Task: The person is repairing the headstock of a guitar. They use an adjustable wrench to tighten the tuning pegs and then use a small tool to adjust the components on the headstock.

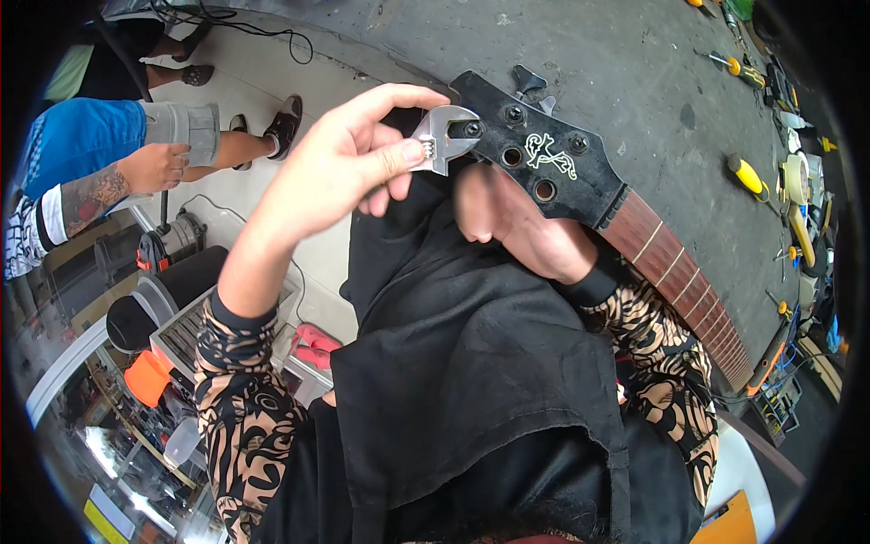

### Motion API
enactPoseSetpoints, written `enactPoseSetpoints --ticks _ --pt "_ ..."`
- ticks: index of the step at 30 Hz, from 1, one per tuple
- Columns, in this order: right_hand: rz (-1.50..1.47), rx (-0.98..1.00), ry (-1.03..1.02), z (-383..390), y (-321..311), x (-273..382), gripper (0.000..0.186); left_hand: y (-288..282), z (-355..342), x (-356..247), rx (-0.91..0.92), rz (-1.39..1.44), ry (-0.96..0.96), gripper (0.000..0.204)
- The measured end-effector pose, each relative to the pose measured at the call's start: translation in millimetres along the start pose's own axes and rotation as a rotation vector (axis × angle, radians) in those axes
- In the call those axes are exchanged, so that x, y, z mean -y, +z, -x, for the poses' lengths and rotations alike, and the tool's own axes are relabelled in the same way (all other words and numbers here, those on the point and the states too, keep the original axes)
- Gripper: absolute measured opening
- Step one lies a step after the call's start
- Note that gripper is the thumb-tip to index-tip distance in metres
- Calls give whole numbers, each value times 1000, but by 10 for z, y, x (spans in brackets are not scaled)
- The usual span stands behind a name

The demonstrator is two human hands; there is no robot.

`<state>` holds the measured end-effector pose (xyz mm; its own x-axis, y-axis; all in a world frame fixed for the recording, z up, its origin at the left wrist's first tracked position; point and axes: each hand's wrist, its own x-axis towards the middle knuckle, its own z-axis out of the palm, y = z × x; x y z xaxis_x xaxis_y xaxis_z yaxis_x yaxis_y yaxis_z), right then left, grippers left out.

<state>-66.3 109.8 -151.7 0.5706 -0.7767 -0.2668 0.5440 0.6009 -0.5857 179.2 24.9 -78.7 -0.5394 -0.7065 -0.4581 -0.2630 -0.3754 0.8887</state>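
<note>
My left hand [349, 163] holds a silver adjustable wrench [438, 136], thumb on its adjusting screw, with the jaws at a tuner post on the black guitar headstock [569, 190]. The headstock has a white scroll design and two open peg holes. A tuning key [530, 80] sticks out from its upper edge. The wooden fretboard [666, 263] runs down to the lower right. Beneath the headstock is my right hand [535, 231]; its fingers are blurred and partly hidden, so their grip cannot be made out. A black apron [462, 381] covers my lap.
A dark worktop [689, 127] carries yellow-handled screwdrivers [748, 177], tape [796, 177] and other tools along the right. Two other people stand at the left, one with a visible hand [159, 168]. A cable [245, 36], pink sandals [308, 344] and an orange object [145, 376] are on that side too.
</note>
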Motion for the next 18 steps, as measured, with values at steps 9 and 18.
enactPoseSetpoints --ticks 9,18 --pt "746 -118 -329 -469 -121 -462 32 871 258 97 -245 471 6 53" --pt "170 -103 -157 -131 -100 -262 32 523 442 145 -132 388 95 50"
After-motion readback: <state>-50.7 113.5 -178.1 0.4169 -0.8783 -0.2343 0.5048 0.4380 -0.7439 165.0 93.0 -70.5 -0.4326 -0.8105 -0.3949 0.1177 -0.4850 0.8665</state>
